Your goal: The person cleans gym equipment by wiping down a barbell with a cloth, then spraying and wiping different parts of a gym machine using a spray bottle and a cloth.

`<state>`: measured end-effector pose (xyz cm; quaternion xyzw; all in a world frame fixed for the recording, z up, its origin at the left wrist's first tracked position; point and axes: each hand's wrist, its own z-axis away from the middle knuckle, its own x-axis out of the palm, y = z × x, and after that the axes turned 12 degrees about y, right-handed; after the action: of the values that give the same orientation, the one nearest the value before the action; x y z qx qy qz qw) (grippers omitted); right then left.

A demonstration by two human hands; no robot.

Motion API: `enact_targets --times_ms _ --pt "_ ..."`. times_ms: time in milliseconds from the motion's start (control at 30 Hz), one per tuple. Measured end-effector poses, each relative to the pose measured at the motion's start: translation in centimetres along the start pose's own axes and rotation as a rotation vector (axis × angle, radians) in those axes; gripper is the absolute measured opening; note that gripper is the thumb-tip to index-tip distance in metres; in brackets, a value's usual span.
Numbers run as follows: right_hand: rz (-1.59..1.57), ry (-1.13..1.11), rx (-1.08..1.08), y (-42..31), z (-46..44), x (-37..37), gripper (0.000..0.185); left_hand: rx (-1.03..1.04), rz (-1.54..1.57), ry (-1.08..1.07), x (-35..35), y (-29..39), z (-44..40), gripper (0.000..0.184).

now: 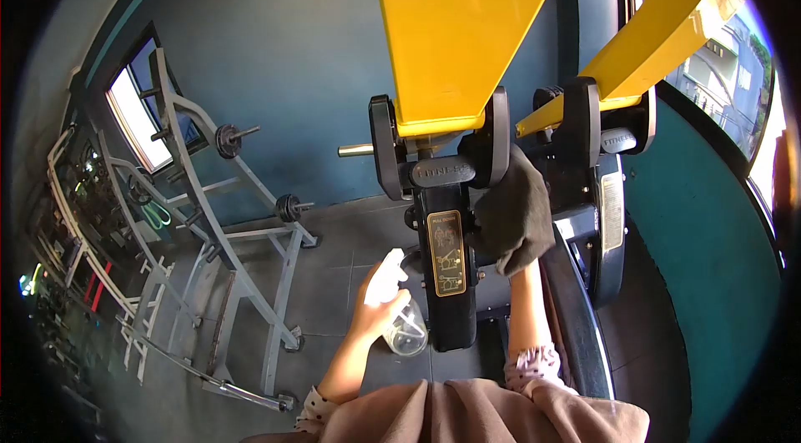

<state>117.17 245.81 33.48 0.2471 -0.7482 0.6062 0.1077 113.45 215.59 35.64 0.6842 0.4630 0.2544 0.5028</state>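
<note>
At the black machine post (451, 322), our left hand (375, 309) clenched round a clear plastic spray bottle with white trigger head (406, 336), just left of it, our right forearm (528, 318) meeting a dark brown cloth (519, 222), right hand hidden there, can't tell its grip.

R window (724, 67) glare, dk fisheye edges

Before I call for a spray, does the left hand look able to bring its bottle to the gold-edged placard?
Likely yes: the left hand holds the spray bottle beside the black upright, and nothing covers the placard, though depth is hard to judge.
</note>
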Motion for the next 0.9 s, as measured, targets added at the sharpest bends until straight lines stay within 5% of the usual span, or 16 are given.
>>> enact_targets --times_ms 100,200,233,300,367,467,600,733,900 --pt "-0.244 0.054 0.251 -0.2 3.8 -2.0 0.058 0.092 -0.032 -0.006 0.6 1.0 -1.4 0.062" --pt "-0.310 0.013 0.187 -1.1 5.5 -1.0 0.059 0.083 -0.030 -0.019 0.4 0.9 -1.5 0.062" --pt "0.116 -0.023 -0.602 0.0 5.2 -0.3 0.057 0.074 -0.047 -0.029 0.3 1.0 -1.6 0.062" --pt "0.649 -0.056 -1.112 -0.6 5.6 1.7 0.069 0.041 0.002 -0.028 -0.1 0.6 -1.0 0.062" --pt "0.894 -0.526 -0.960 -0.5 5.4 3.6 0.065 0.021 0.039 -0.018 -0.7 0.1 -0.2 0.061" --pt "0.827 -0.421 -1.033 2.5 4.9 5.6 0.051 0.005 0.034 0.005 -2.4 -1.3 1.0 0.060" --pt "0.833 -0.441 -1.150 -2.0 4.6 8.2 0.047 -0.012 -0.060 0.016 -3.3 -2.2 1.5 0.060" --pt "0.794 -0.658 -1.128 -5.3 2.3 11.5 0.028 -0.063 -0.018 -0.021 -2.6 -2.3 1.7 0.060" --pt "1.009 -0.790 -1.139 -6.9 1.7 12.4 0.032 -0.079 0.084 -0.106 -0.5 -2.2 1.5 0.060"
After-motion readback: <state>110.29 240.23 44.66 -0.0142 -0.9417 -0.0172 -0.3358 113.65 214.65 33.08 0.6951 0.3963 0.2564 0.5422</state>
